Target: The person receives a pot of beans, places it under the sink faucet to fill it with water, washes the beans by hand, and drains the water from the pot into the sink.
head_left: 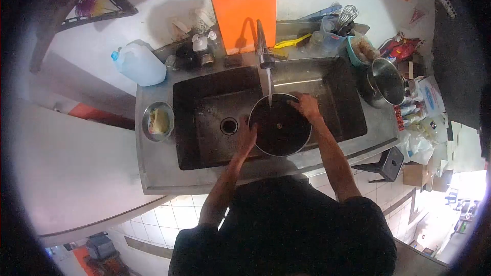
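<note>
Right now, both of my hands are partly curled at the rim of a round, dark lid (281,140): my left hand (249,136) at its left side, my right hand (307,106) at the upper right, fingers over the edge. The lid lies between them, above the near middle of the sink (202,145). Water (270,86) is running onto it, so I judge the rinsing to be under way; I can't tell how clean the lid is, and it is not set down. Left of the sink, on the counter (161,176), sits a metal bowl (159,137) with a sponge (159,121). Beyond the sink stand the tap (266,60) and an upright orange board (245,18).
</note>
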### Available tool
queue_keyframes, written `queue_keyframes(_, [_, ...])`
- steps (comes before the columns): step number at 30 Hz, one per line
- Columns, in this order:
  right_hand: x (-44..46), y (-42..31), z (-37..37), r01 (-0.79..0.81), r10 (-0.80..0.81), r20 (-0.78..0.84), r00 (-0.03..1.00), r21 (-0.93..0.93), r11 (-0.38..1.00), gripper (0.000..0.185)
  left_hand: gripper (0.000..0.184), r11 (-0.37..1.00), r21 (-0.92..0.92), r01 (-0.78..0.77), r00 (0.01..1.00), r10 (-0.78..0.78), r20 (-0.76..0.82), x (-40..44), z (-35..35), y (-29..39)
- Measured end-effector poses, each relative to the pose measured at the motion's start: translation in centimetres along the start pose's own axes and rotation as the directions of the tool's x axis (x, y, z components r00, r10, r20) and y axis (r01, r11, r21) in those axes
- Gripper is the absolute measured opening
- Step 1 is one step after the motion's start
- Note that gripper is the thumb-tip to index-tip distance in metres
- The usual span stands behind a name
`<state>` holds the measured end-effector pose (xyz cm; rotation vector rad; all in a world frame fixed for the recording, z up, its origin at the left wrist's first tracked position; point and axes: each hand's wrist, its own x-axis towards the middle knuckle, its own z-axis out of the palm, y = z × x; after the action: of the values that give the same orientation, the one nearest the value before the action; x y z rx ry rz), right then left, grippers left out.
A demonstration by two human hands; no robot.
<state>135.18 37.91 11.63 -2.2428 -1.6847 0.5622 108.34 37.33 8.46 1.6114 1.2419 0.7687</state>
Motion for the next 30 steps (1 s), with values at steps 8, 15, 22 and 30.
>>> queue_keyframes(8, [-0.9,-1.8,6.1,0.446,-0.413,-0.313,0.856,0.041,0.894,0.044,0.029,0.997,0.072,-0.026,1.0,0.025,0.01,5.4,1.1,-0.8])
queue_keyframes(15, [0.4,-7.7,4.1,-0.044,-0.078,0.6,0.796,0.187,0.981,0.058,0.032,0.986,0.145,-0.08,0.994,0.091,-0.068,5.5,2.5,-1.9])
queue_keyframes(22, [-3.5,1.5,12.8,0.511,-0.519,0.024,0.854,-0.216,0.832,0.045,0.028,0.999,0.039,0.037,0.998,-0.035,-0.043,6.0,2.2,-3.1])
queue_keyframes(30, [-0.7,-2.7,9.9,0.421,-0.382,0.463,0.8,0.019,0.907,0.042,0.034,0.981,0.187,0.045,0.973,-0.001,-0.231,4.2,2.2,-2.2])
